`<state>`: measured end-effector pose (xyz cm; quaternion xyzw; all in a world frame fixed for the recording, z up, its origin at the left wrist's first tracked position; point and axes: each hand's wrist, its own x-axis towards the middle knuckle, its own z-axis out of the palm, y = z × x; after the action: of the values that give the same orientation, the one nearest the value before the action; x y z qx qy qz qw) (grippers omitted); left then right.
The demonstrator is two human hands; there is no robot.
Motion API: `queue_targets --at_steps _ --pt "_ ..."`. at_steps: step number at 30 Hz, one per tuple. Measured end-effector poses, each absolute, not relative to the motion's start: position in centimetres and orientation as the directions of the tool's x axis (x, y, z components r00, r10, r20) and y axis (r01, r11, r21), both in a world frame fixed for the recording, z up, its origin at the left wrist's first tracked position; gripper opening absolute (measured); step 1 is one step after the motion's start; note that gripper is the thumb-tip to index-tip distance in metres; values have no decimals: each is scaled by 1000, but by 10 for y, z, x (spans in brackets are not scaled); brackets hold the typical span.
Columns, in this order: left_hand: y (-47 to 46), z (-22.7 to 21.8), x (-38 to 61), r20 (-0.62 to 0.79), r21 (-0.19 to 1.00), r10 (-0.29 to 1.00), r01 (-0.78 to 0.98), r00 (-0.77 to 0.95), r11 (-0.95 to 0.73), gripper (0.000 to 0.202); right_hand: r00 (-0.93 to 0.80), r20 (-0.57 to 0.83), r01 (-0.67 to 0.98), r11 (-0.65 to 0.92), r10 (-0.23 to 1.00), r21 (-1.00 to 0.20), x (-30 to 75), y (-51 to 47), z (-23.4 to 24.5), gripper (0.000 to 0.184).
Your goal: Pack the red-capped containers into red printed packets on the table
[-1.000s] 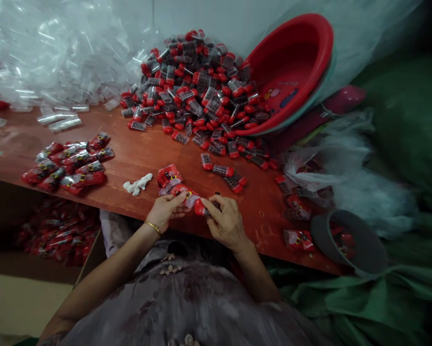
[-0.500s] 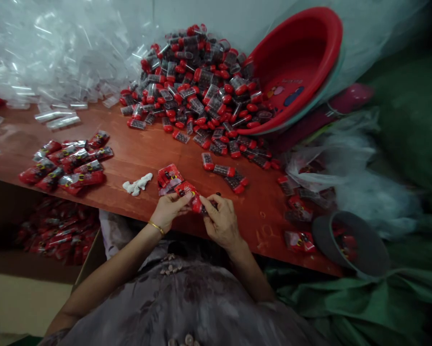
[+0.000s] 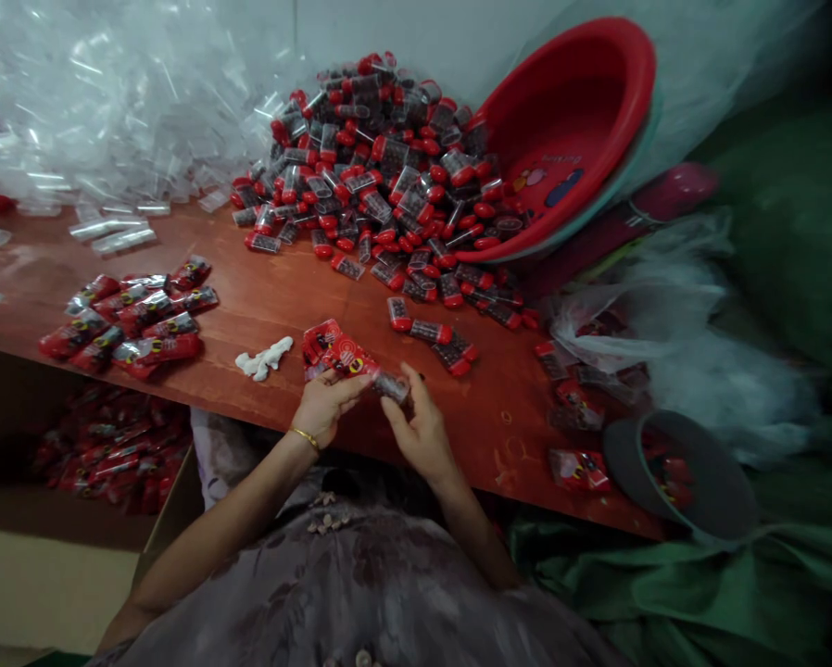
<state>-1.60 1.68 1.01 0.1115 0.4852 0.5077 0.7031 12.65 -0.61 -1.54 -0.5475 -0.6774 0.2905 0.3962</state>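
My left hand (image 3: pixel 322 408) pinches a red printed wrapper sleeve (image 3: pixel 350 359) above the table's front edge. Out of the sleeve's right end pokes a small clear container (image 3: pixel 391 386) with dark contents. My right hand (image 3: pixel 422 426) has thumb and forefinger on either side of that container's end. Another red printed wrapper (image 3: pixel 319 338) lies just behind my left fingers, partly covered. To the left, a crumpled white scrap (image 3: pixel 264 358) rests on the wood. Beyond my hands lie a few loose red-capped containers (image 3: pixel 431 331).
A big heap of red-capped containers (image 3: pixel 381 176) spreads before a tilted red basin (image 3: pixel 597 111). Wrapped containers (image 3: pixel 138 315) lie left, above a box of more (image 3: pixel 110 449). Clear plastic tubes (image 3: pixel 124 236) pile at back left. A grey bucket (image 3: pixel 722 482) stands right.
The container's clear end now shows between my hands, where my right fingers covered it before. My right thumb and forefinger have spread wider. The printed sleeve has turned slightly.
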Motion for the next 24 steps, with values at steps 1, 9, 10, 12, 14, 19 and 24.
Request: queue_targets --at_steps 1,9,10,12,14,19,24 --pt "17 10 -17 -563 665 827 -591 5 456 41 -82 113 415 137 990 -899 128 -6 -15 34" --pt "18 8 -12 -452 722 891 -575 29 385 37 -69 -85 104 -78 994 -992 119 -10 -4 26" --pt "18 8 -11 -447 732 894 -563 30 384 37 -63 -78 116 -70 995 -991 116 -10 -4 26" --pt "17 7 -12 -437 746 899 -541 41 388 39 -46 -64 142 -57 997 -988 111 -11 -5 25" --pt "16 8 -14 -425 756 904 -532 44 381 39 -44 -60 132 -53 997 -990 108 -10 -6 25" --pt "16 16 -20 -437 767 899 -510 29 390 34 -140 -96 72 -86 986 -994 107 -7 3 26" --pt "14 16 -14 -406 728 914 -612 -21 309 34 -78 -57 96 -49 995 -994 98 -7 8 24"
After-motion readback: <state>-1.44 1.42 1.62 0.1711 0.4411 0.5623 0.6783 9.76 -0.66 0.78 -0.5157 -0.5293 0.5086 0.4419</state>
